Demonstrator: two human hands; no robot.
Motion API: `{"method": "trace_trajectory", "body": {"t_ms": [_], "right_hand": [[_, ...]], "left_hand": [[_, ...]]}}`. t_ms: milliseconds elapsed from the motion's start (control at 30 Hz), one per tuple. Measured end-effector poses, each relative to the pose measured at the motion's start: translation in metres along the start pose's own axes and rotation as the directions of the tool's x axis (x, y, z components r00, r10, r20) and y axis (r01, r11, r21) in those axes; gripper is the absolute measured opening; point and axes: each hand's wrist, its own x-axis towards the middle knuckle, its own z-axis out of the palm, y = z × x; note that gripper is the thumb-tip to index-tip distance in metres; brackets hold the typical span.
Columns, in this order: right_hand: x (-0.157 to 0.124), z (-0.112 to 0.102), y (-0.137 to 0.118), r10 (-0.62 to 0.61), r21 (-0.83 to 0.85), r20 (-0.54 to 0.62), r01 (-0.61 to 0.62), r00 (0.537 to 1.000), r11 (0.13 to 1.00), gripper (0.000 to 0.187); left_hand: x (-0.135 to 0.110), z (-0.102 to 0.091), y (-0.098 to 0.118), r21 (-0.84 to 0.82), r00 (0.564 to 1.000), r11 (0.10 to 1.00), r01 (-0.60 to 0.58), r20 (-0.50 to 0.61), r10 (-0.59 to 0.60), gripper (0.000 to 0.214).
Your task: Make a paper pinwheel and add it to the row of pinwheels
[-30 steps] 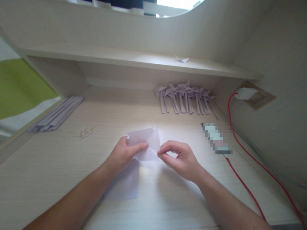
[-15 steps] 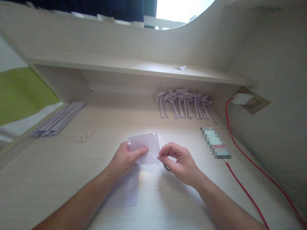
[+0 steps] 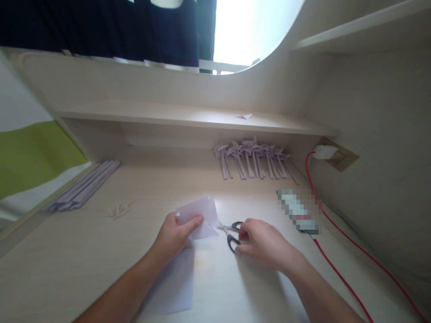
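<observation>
Just right of the left hand (image 3: 175, 233), now left alone to pinch and steady the paper (image 3: 198, 208), the right hand (image 3: 264, 244) has quit its edge and grips open scissors (image 3: 225, 227) by their loops.

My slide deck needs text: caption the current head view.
Left hand holds white paper, right hand holds black-handled scissors; paper pinwheels lie behind.
</observation>
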Motion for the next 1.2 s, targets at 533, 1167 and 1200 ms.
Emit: {"method": "trace_trajectory", "body": {"t_ms": [533,1167,1200], "right_hand": [[0.036,-0.011,-0.012,0.013,-0.231,0.09,0.008,0.996,0.973,0.01],[0.034,-0.007,0.009,-0.019,0.847,0.048,-0.03,0.999,0.531,0.032],[0.032,-0.005,0.008,-0.016,0.846,0.055,-0.038,0.998,0.532,0.03]], "left_hand": [[0.04,0.01,0.046,-0.012,0.99,0.991,-0.133,0.047,0.134,0.034],[0.085,-0.017,0.045,-0.063,0.983,0.993,-0.096,0.149,0.105,0.022],[0.086,-0.017,0.045,-0.071,0.984,0.994,-0.088,0.146,0.097,0.022]]}}
